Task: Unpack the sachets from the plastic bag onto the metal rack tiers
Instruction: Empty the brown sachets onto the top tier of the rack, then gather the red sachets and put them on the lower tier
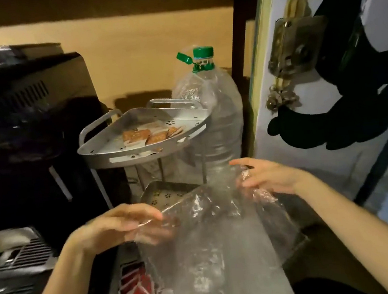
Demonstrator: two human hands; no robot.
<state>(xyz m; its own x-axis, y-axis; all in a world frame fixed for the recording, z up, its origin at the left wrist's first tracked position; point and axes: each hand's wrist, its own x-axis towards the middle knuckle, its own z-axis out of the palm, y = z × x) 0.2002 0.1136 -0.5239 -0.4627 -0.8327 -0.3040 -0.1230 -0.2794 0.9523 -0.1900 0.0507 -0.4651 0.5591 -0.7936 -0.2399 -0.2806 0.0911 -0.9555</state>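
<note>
A clear plastic bag hangs between my two hands in front of the metal rack. My left hand grips its left edge. My right hand holds the bag's right edge with fingers partly spread. The rack's top tier holds several orange-brown sachets. Below it, the middle tier shows a perforated floor, partly hidden by the bag. At the bottom, red-and-white sachets lie on a lower tier, half covered by the bag. Everything is blurred by motion.
A big clear water bottle with a green cap stands right behind the rack. A black appliance fills the left side, with a vented unit below it. A white door with a lock and dark hanging cloth stands at the right.
</note>
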